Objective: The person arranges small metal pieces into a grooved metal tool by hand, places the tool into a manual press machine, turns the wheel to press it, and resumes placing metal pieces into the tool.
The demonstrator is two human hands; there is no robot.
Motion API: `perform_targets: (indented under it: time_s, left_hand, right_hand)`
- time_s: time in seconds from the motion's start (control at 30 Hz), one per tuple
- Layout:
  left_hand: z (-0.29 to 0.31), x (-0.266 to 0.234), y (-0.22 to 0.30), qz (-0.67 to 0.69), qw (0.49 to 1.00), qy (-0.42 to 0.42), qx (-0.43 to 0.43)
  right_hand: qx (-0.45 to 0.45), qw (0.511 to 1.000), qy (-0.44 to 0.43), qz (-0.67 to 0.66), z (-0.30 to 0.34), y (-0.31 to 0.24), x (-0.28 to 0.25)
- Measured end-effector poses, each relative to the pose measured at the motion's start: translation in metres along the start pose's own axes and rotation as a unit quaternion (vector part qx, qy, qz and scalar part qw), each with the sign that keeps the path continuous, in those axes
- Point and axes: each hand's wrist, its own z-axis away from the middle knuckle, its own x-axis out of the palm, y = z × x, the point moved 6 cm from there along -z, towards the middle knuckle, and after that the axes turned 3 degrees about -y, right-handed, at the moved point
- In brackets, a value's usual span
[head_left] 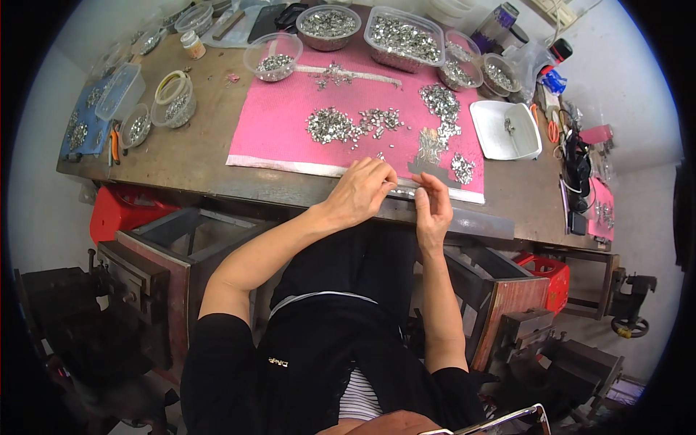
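Note:
My left hand [362,190] and my right hand [433,206] meet at the near edge of a pink mat [275,127] on a brown workbench [188,148]. Their fingertips pinch a thin strip of small silver pieces [403,191] held between them. Heaps of small silver metal parts [332,125] lie spread over the mat, with another heap [441,101] farther right. A finished strip of joined silver pieces [348,72] lies near the mat's far edge.
Clear bowls and tubs of silver parts [404,36] line the far side. A white tray [504,130] sits right of the mat, orange pliers [114,143] and small tubs at left. Red crates [119,210] and metal machine frames [156,268] stand under the bench.

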Motion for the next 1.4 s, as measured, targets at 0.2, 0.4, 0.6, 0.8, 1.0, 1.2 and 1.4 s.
perform_targets:
  time_s: [0.2,0.4,0.6,0.8,1.0,1.2,1.4]
  left_hand:
    - [0.005,0.008,0.001,-0.040,0.999,-0.007,0.015]
    - [0.007,0.012,0.006,-0.091,0.994,0.022,0.053]
    - [0.012,0.012,0.008,-0.116,0.987,0.051,0.097]
    - [0.017,0.005,0.011,-0.131,0.979,0.076,0.139]
    - [0.019,0.010,0.011,-0.164,0.975,0.063,0.140]
    - [0.026,-0.015,0.016,-0.145,0.982,0.067,0.104]
    - [0.050,-0.048,-0.023,-0.192,0.980,0.047,0.023]
  right_hand:
    - [0.042,0.998,0.014,-0.043,0.003,0.009,-0.006]
    - [0.030,0.999,0.001,-0.039,0.003,0.009,-0.005]
    - [0.026,0.998,0.003,-0.053,0.003,0.012,-0.006]
    - [-0.205,0.937,-0.006,0.283,0.015,-0.033,-0.006]
    - [-0.287,0.848,-0.036,0.444,0.021,-0.044,0.005]
    - [-0.057,0.967,-0.086,0.234,-0.010,-0.030,-0.011]
    - [0.033,0.969,-0.099,0.226,-0.019,-0.018,-0.014]
